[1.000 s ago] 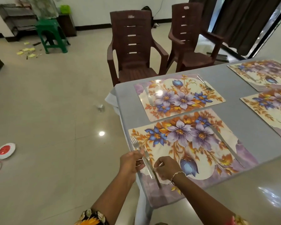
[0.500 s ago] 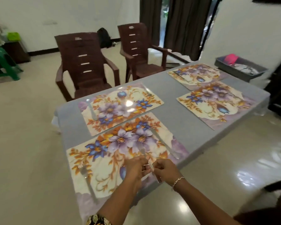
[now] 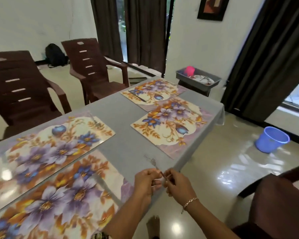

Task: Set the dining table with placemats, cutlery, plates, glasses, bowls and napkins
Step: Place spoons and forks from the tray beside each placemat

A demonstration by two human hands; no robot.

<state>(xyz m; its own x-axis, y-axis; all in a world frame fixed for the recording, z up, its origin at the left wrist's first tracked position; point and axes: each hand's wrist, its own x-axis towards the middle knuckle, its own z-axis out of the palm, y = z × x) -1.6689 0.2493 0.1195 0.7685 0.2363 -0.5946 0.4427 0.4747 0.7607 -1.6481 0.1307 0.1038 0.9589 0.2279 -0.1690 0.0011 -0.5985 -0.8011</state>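
My left grip and right grip both pinch the cutlery over the counter edge. 1 fork juts away from me, tines leading. The mat showing no cutlery lies ahead, slightly right, nearer my right grip.

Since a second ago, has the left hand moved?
Yes: left hand went right, from the left end of the near floral placemat to past its right end.

Placemats: purple-blue flowers, orange leaves, cream ground. Tablecloth grey. Chairs dark brown. Bucket blue.
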